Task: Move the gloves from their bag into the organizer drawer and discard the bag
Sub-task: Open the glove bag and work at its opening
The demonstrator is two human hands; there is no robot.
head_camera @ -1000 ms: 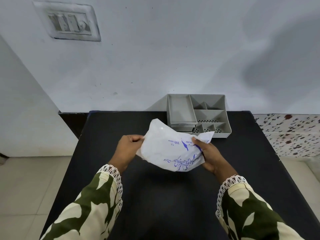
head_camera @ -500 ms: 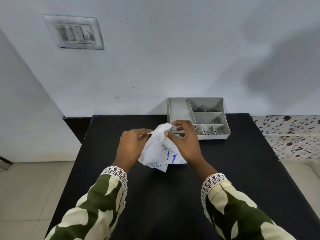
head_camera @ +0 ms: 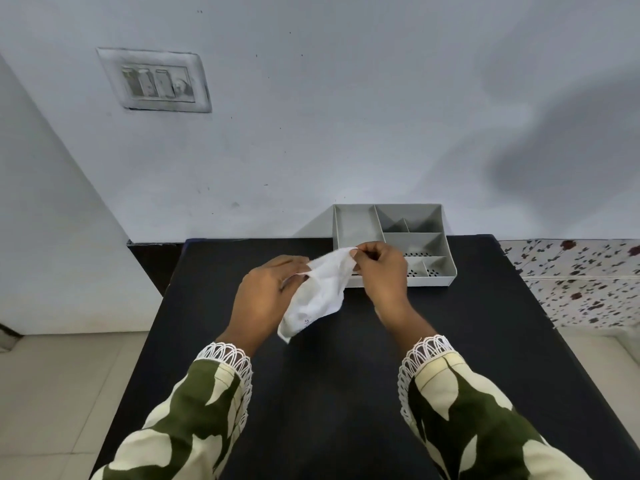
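Note:
A white plastic glove bag (head_camera: 320,292) with faint purple print hangs crumpled between my hands above the black table (head_camera: 346,393). My left hand (head_camera: 266,294) grips its left top edge. My right hand (head_camera: 382,271) pinches the right top corner between thumb and fingers. Both hands hold the bag's top stretched apart. No gloves show; the bag's inside is hidden. Just behind my right hand stands the grey organizer (head_camera: 426,237), with a long left compartment and several smaller ones on the right; its front is partly covered by my hand and the bag.
The table's back edge meets a pale wall carrying a switch plate (head_camera: 156,81). Tiled floor (head_camera: 69,393) lies to the left. A speckled surface (head_camera: 581,282) adjoins the table on the right.
The bag went from spread flat to bunched up. My right hand shifted from its lower right edge to the top corner, and both hands now pull the top apart.

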